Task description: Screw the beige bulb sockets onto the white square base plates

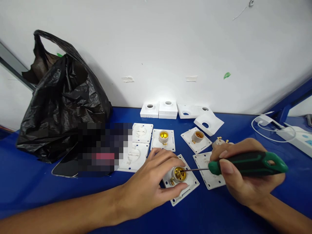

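Observation:
My left hand (156, 177) grips a lamp socket (179, 174) with a brass-coloured inside, its thumb and fingers around the sides. That socket sits on a square white base plate (188, 188) lying on the table. In my right hand (246, 182) is a screwdriver (248, 163) with a green and black handle. Its thin shaft points left, and the tip reaches inside the socket. Just under the right hand lies another white plate (208, 177), partly covered. Beyond the hands, two more plates carry sockets, a left one (164, 137) and a right one (198, 136).
Bare white plates (142, 132) lie left of centre beside a phone-like dark device (64, 167) and a blurred patch. White covers (168, 110) line the wall. A black plastic bag (65, 94) stands left. At right are a power strip (297, 136), a charger (264, 119) and white cable.

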